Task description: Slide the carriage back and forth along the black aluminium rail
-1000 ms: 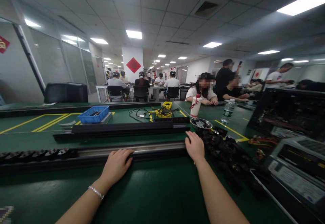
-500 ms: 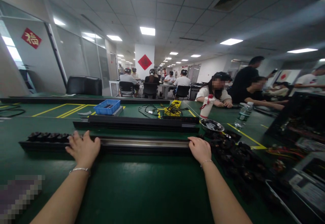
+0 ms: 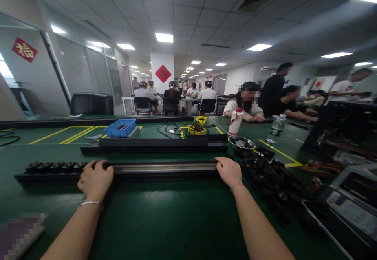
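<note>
Rows of ceiling lights ran over a wide office hall where other people sat at far desks. Below it, the green workbench (image 3: 176,220) filled the near view. Across it lay a long black rail (image 3: 165,169), with round black parts seated along its left stretch. A second dark rail (image 3: 153,145) lay behind it, then a blue tray (image 3: 120,128). The left hand (image 3: 94,179) curled over the near rail by those parts; the right hand (image 3: 229,170) pressed flat, fingers together, on its right end. Loose black parts (image 3: 271,181) were heaped just beside that end, so a sideways push could probably knock them.
</note>
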### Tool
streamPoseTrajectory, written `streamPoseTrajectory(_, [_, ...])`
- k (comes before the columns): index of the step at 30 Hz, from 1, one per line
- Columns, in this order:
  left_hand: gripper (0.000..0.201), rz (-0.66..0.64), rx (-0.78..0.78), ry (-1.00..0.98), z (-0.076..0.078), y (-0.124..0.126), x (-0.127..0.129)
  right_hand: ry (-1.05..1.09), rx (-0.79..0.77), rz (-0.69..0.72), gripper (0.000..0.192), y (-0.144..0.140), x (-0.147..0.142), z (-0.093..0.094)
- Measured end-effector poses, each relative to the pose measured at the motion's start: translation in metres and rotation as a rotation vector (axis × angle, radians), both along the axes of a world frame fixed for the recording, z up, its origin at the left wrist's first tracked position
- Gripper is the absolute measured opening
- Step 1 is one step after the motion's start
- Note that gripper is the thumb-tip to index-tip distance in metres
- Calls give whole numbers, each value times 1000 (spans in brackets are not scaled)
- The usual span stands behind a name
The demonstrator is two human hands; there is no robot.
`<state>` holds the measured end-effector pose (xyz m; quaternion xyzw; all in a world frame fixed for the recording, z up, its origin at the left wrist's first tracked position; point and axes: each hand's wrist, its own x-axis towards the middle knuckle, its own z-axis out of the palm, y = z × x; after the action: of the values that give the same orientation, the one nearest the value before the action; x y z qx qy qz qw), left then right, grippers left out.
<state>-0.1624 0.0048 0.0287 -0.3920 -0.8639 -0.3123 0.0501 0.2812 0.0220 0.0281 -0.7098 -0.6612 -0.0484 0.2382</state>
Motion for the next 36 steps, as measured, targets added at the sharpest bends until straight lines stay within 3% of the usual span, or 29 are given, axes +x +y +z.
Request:
streamPoseTrajectory(7, [71,10,93,-20,-6,4,-3,-17,-4,-1,39,0,1,0])
streamPoseTrajectory(17, [64,24,69,-43,0,1,1,-24,8,-14,38,1,1,-3])
streamPoseTrajectory(30, [58,40,9,-73,-5,5,-10,-28,-13,-8,39,1,1,-1])
streamPoseTrajectory(36, [62,16,88,-48,-5,3,-1,-16,-7,-9,39,1,1,-1])
